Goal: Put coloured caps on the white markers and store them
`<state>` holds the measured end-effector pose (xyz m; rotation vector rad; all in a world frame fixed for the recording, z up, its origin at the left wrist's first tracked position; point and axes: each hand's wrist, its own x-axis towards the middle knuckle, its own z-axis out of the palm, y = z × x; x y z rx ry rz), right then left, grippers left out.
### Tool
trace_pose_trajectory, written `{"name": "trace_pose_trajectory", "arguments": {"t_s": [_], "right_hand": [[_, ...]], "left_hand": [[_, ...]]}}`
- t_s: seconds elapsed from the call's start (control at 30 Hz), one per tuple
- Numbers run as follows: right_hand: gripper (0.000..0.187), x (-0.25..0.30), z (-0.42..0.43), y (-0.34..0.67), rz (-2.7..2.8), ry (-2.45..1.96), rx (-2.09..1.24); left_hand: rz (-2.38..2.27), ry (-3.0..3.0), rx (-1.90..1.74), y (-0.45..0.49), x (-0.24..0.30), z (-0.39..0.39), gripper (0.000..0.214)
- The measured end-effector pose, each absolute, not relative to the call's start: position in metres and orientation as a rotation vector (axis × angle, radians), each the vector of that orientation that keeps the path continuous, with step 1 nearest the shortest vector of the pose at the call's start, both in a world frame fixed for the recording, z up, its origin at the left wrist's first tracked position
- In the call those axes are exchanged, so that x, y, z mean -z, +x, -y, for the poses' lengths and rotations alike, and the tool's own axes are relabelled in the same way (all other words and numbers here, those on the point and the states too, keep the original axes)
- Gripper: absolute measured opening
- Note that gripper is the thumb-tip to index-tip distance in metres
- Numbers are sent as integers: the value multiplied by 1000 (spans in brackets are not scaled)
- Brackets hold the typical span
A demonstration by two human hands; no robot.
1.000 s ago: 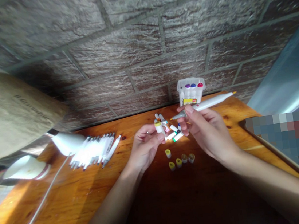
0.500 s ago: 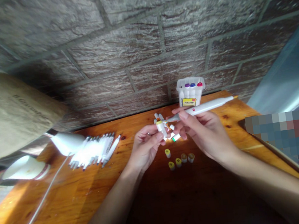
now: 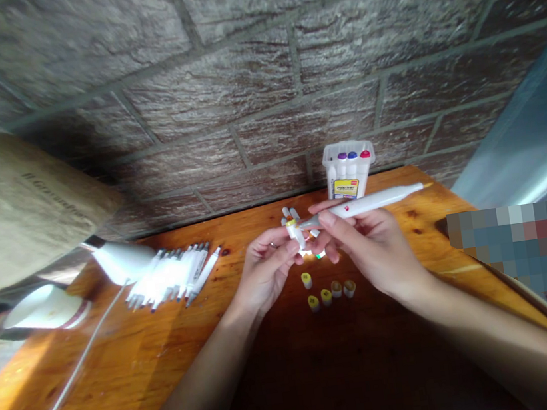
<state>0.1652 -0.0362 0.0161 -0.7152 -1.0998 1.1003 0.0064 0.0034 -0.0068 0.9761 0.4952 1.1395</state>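
Note:
Pinched in my left hand (image 3: pixel 264 270) is a small white marker cap (image 3: pixel 298 237) with a yellow end. My right hand (image 3: pixel 377 245) grips a white marker (image 3: pixel 374 203), held nearly level, its yellow tip bare at the far right. The marker's grey near end meets the yellow end of the cap; whether it touches cannot be made out. Below the hands, several loose caps stand on the table, among them a yellow-topped cap (image 3: pixel 306 281) and an open-ended cap (image 3: pixel 350 288). More white pieces (image 3: pixel 287 214), one orange-ended, lie partly hidden behind my fingers.
Against the stone wall (image 3: pixel 259 99) stands a clear marker case (image 3: pixel 349 168) with purple, blue and red-ended markers. A heap of white markers (image 3: pixel 166 276) lies left on the wooden table (image 3: pixel 175 379), beside a lamp (image 3: pixel 119 259), its white cable (image 3: pixel 75 379) and a cup (image 3: pixel 48 307).
My right hand has moved slightly left and brought the marker's near end up against the cap. My left hand stays in place with the cap.

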Motion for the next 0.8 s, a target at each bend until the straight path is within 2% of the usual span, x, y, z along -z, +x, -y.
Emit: {"name": "trace_pose_trajectory", "arguments": {"t_s": [0.8], "right_hand": [[25,-21,35,169,955,-715,-1119]], "left_hand": [[-457,926,-1135,6,6,-4,23]]}}
